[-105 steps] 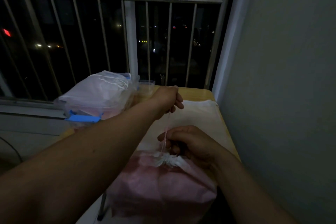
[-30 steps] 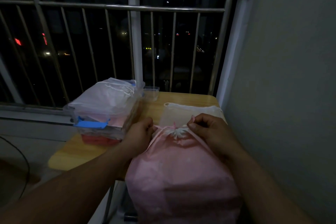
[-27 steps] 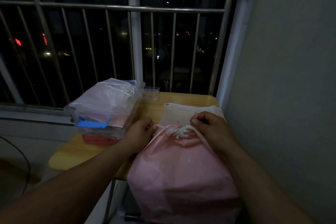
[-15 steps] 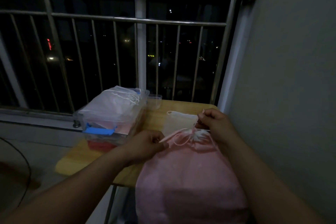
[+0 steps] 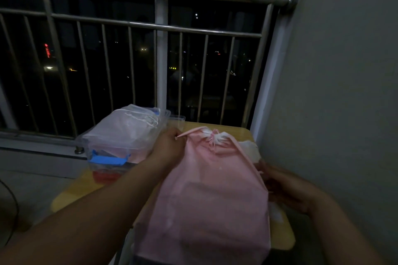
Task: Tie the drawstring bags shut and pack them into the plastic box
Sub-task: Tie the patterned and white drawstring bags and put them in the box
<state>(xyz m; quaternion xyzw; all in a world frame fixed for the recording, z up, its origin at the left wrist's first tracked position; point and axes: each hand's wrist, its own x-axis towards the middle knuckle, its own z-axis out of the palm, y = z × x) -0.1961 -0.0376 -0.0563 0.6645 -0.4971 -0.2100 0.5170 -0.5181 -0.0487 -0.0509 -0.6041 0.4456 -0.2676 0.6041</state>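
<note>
Left hand (image 5: 170, 147): thumb and fingers closed in a pinch on 1 end of the drawstring (image 5: 189, 133).
Right hand (image 5: 286, 187): fingers curled and closed on the other end of the drawstring at the fingertips; the hand is blurred.
Pink bag (image 5: 211, 196): lies between the 2 grips; its body extends from them toward the person and overhangs the near edge of the table (image 5: 71, 191).
Bag neck (image 5: 212, 139): gathered shut into pale frills, just right of the left-hand pinch, beyond and left of the right-hand grip.
Strand routing: 2 strands leave the neck. The short one runs left to the left-hand pinch. The long one runs down the bag's right edge to the right-hand grip. Both are straight.
Plastic box (image 5: 120, 153): clear, just left of the left-hand pinch, with a blue latch (image 5: 107, 159) on its near end.
White bag (image 5: 129, 127): inside the box, heaped above the rim.
Second white bag (image 5: 249, 148): flat under the pink bag, showing just beyond the right-hand grip.
Small clear tub (image 5: 179, 119): just beyond the left-hand pinch, beside the box's far corner.
Railing (image 5: 159, 26): metal bars beyond both grips.
</note>
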